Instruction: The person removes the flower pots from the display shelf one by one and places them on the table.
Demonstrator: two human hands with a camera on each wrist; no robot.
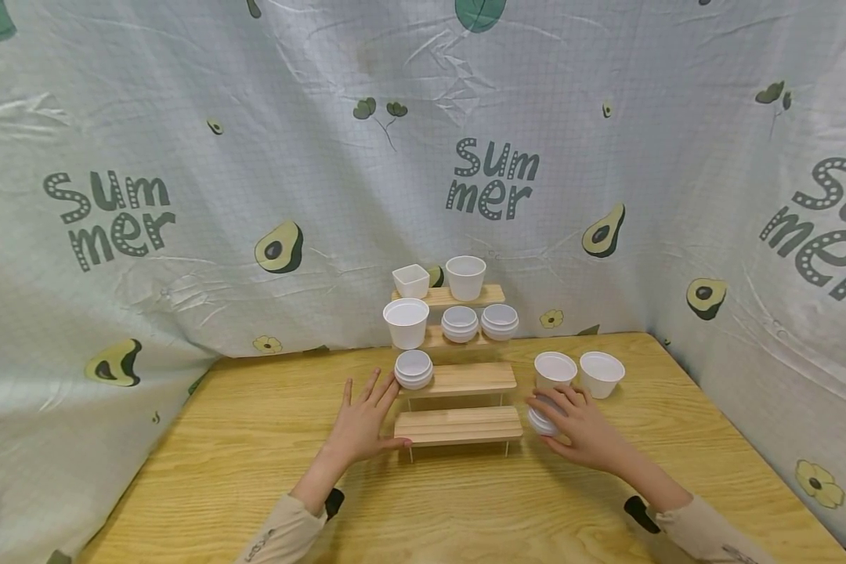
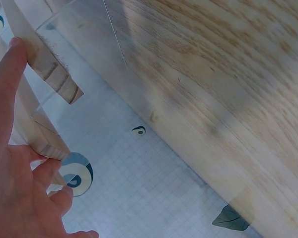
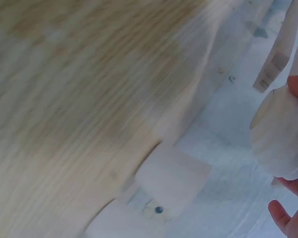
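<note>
Your right hand (image 1: 583,429) grips a white cup (image 1: 540,421) (beside the wooden shelf (image 1: 458,425)); your left hand (image 1: 363,423) lies flat, fingers straight.

Summer-print cloth (image 1: 183,196) hangs behind the table (image 1: 254,439).

A light wooden table (image 1: 254,439) carries a four-step wooden stand (image 1: 458,423) at its middle rear. Two white cups (image 1: 578,370) stand directly on the table, right of the stand. A white bowl (image 1: 541,421) sits on the tabletop just beside the stand's lowest step. Both hands rest on the table.
</note>
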